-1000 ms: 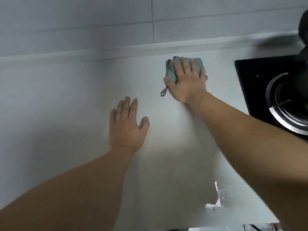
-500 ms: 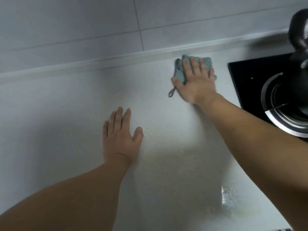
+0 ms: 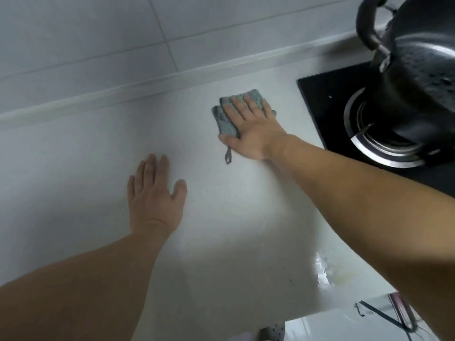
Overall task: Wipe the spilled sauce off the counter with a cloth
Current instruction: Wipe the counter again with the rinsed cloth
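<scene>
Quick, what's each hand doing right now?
Left hand: open, flat on the counter, holding nothing.
Right hand: open, fingers straight, pressing the cloth down.

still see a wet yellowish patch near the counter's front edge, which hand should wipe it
Right. The right hand already presses the cloth flat and could drag it back to the patch under that forearm. The left hand lies bare on the counter.

Left hand (image 3: 154, 195) lies flat, palm down, fingers straight and together, thumb apart. Right arm reaches forward, right hand (image 3: 251, 126) pressing flat with straight, slightly spread fingers.
</scene>
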The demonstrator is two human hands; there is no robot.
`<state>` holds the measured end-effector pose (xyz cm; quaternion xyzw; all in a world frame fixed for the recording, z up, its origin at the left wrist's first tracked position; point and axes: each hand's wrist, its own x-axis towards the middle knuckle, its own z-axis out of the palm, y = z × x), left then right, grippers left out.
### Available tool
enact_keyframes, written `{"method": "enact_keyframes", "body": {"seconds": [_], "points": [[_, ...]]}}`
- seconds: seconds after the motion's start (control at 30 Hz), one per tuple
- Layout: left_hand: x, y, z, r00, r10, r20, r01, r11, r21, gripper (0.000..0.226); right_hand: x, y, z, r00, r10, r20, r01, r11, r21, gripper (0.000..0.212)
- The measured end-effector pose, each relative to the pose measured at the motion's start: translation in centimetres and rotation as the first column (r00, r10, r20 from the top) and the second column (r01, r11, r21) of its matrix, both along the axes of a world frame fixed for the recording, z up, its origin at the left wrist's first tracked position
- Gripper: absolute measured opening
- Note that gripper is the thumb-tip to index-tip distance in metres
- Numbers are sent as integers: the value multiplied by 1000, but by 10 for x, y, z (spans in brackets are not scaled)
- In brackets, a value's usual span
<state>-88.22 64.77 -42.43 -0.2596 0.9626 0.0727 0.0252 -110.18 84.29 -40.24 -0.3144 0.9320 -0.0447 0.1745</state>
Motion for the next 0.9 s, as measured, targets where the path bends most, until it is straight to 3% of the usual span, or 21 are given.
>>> {"method": "enact_keyframes", "body": {"seconds": [0.1, 0.2, 0.27, 0.4, 0.47, 0.53, 0.63, 0.73, 0.8, 0.9], "points": [[1, 1, 0, 998, -40, -38, 39, 999, -9, 72, -19, 46, 0, 949, -315, -32, 315, 949, 27, 90], [3, 3, 1, 998, -50, -49, 50, 999, -18, 73, 1, 38, -6, 897, -440, -46, 441, 897, 9, 88], [3, 3, 3, 998, -45, -44, 44, 999, -14, 73, 31, 16, -6, 917, -398, -34, 399, 917, -3, 87], [2, 6, 3, 998, -26, -56, 26, 1000, 5, 69, 96, -3, -5, 998, -52, -18, 52, 998, -24, 86], [3, 6, 3, 997, -26, -77, 28, 999, 23, 68, 109, 8, -6, 1000, 15, -1, -15, 999, -42, 84], [8, 6, 3, 995, -34, -98, 38, 999, 36, 68, 109, 34, -10, 999, -27, -43, 25, 998, -54, 83], [11, 9, 4, 987, -94, -134, 110, 987, 114, 68, 88, 86, -13, 954, -289, -83, 287, 957, -41, 87], [16, 7, 6, 960, -195, -200, 229, 960, 164, 71, 84, 97, -6, 901, -432, -48, 433, 901, 19, 88], [24, 10, 5, 936, -287, -202, 318, 937, 144, 72, 110, 82, -4, 906, -423, -34, 424, 906, 16, 88], [48, 29, 6, 919, -335, -209, 378, 899, 221, 66, 180, 65, -5, 983, -183, -33, 182, 983, -19, 86]]}}
